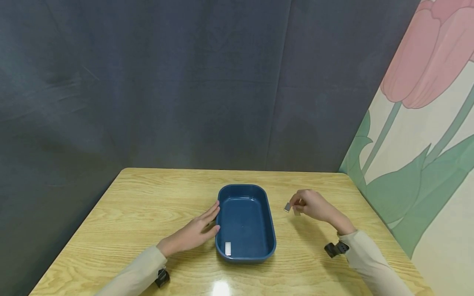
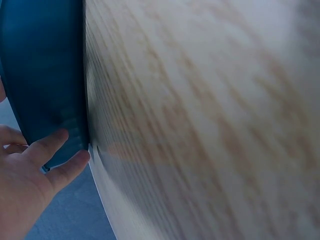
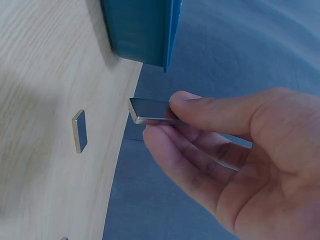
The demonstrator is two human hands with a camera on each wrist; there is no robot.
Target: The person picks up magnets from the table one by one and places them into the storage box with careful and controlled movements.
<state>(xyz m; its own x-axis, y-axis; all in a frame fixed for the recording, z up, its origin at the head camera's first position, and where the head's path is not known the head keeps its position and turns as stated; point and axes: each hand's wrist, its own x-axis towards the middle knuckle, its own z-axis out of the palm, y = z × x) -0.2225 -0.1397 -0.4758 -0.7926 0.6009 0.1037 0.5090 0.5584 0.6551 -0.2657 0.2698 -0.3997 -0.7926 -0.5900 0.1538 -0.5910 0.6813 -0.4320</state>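
Note:
A deep blue plastic tray [image 1: 243, 226] stands on the table. My left hand [image 1: 198, 230] rests against its left side, fingers extended, with fingertips at the rim; the left wrist view shows fingers [image 2: 75, 165] spread along the outer wall. Right of the tray, my right hand [image 1: 312, 204] pinches a small flat silver block [image 3: 152, 111] between thumb and fingers, held above the table. A similar silver block [image 3: 79, 131] lies on the wood below that hand. Inside the tray, near its front left corner, is a small pale rectangular block [image 1: 228, 248].
The light wood table [image 1: 159, 197] carries all of this. Behind it hangs a dark grey-blue curtain [image 1: 200, 90]. On the right is a wall panel with a painted tulip [image 1: 418, 61]. A bit of another small object [image 3: 64, 238] shows at the right wrist view's bottom edge.

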